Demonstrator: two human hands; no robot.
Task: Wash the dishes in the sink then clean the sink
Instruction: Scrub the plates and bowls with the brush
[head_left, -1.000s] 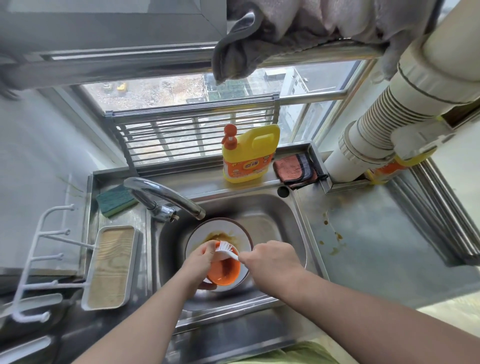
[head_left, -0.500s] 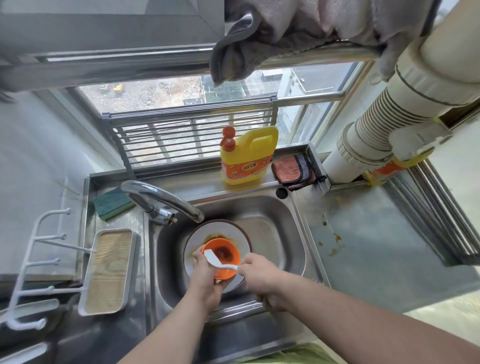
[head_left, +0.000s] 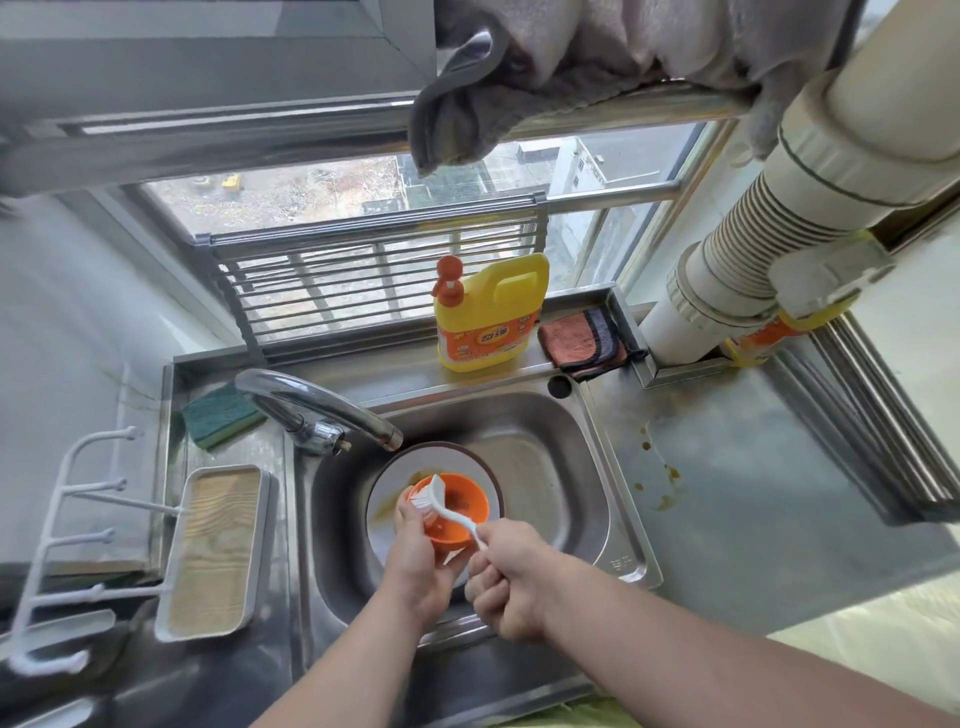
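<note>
Over the stainless steel sink the person holds a small orange plastic bowl in the left hand — fingers curled around its near side, thumb up by the rim. The bowl is tilted toward the person and hangs just above a round white plate with a dark rim that lies in the basin, smeared with brownish sauce. The right hand is closed in a fist around the handle of a white plastic dish brush; the bristled head rests at the bowl's left rim, beside the left thumb.

The curved chrome tap reaches over the plate's far edge; I cannot tell whether water runs from it. On the ledge behind the sink stand a yellow detergent jug with an orange pump and, just beside it, a folded orange and grey cloth. A green scouring sponge lies left of the tap, and nearer — a white-rimmed tray with a wooden base. Brown spots mark the steel counter to the right.
</note>
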